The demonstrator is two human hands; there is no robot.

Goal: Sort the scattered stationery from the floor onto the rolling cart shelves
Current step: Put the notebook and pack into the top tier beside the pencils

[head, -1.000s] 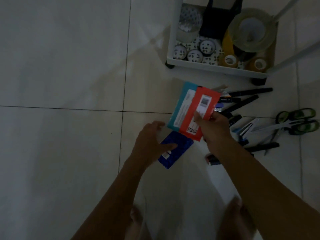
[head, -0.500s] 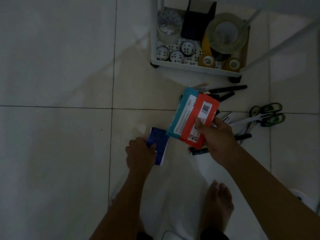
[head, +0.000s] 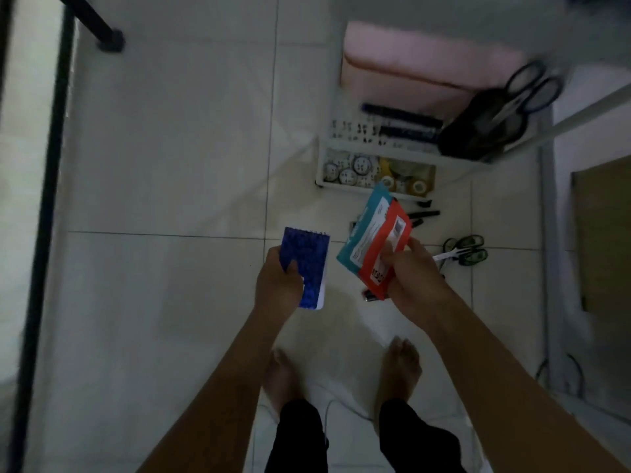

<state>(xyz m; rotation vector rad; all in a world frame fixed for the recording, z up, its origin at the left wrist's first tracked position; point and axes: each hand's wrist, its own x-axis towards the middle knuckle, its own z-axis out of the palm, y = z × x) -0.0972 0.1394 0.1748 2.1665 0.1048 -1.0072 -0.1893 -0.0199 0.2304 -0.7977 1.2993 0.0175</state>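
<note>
Stationery is split between both hands, above the pale tiled floor (head: 170,165). Left hand (head: 278,285) grips a blue spiral-bound notepad (head: 305,264), thumb curled over its cover. Right hand (head: 411,278) pinches a teal card packet (head: 363,230) and a red card packet (head: 387,254) together, fanned. Beyond them, black marker pens (head: 421,213) and green-handled scissors (head: 466,250) lie on the tiles beside the white rolling cart (head: 403,155), whose bottom shelf holds tape rolls (head: 355,169). Bare feet stand below.

Pale tiled floor (head: 170,165) carrying black markers (head: 421,213) and green-handled scissors (head: 466,250) beside a white cart (head: 375,191), whose lower shelves hold tape rolls (head: 355,169) and pens (head: 403,122).
</note>
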